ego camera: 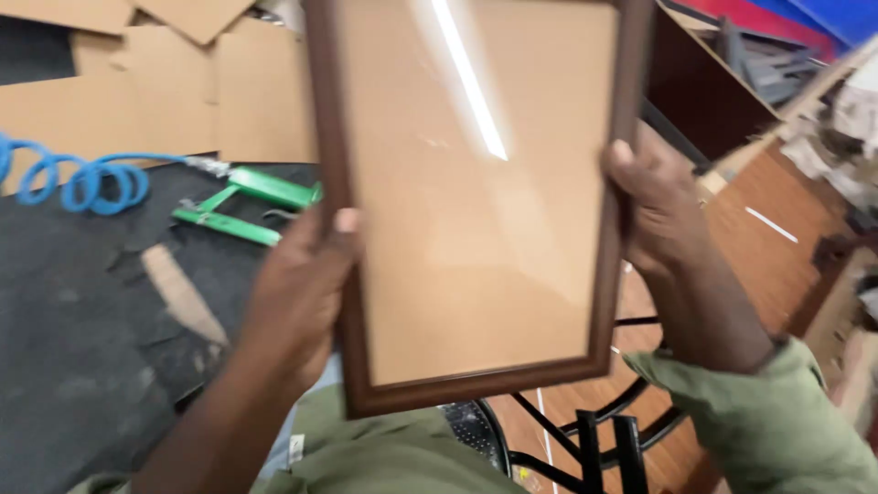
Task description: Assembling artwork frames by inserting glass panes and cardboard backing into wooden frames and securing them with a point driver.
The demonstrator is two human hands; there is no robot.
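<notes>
I hold a picture frame (476, 201) upright in front of me, with a dark brown wooden border and a glazed tan panel that reflects a ceiling light. My left hand (297, 293) grips its left edge, thumb on the front of the border. My right hand (658, 215) grips its right edge, thumb over the border. The frame's top runs out of view.
A dark grey mat (82, 320) covers the worktop on the left, with a green air tool (247, 206) and a coiled blue hose (82, 183) on it. Cardboard sheets (155, 82) lie behind. A black metal stool frame (594, 430) stands below over wood flooring. Clutter sits at right.
</notes>
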